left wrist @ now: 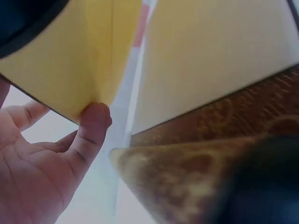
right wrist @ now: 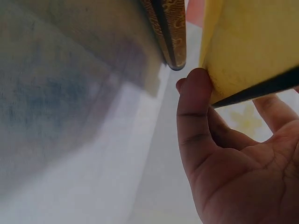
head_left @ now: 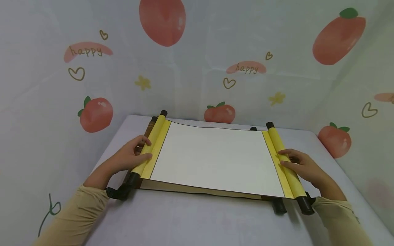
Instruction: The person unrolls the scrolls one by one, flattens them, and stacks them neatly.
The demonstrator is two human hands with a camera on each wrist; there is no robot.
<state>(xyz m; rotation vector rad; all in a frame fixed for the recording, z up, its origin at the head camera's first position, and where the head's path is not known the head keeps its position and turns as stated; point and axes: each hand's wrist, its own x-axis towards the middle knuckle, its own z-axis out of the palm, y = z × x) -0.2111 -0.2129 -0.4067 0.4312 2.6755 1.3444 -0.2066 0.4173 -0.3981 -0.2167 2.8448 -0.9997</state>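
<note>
A blank white hanging scroll (head_left: 215,157) with yellow ends and black-knobbed rollers is spread out across the head view. My left hand (head_left: 130,155) holds its left yellow roller (head_left: 157,130), thumb on the near face. At the other end, my right hand (head_left: 300,165) grips the right yellow roller (head_left: 278,140). Beneath it lies a second scroll with a brown patterned end (left wrist: 187,182), mostly hidden by the white one. In the right wrist view, a brown patterned edge (right wrist: 176,35) shows apart from the yellow roller that the fingers pinch.
A white-covered table (head_left: 191,218) lies under both scrolls. Behind it hangs a pale cloth (head_left: 191,68) printed with red fruit, hearts and stars. Black knobs of the lower scroll (head_left: 278,206) stick out past its near side.
</note>
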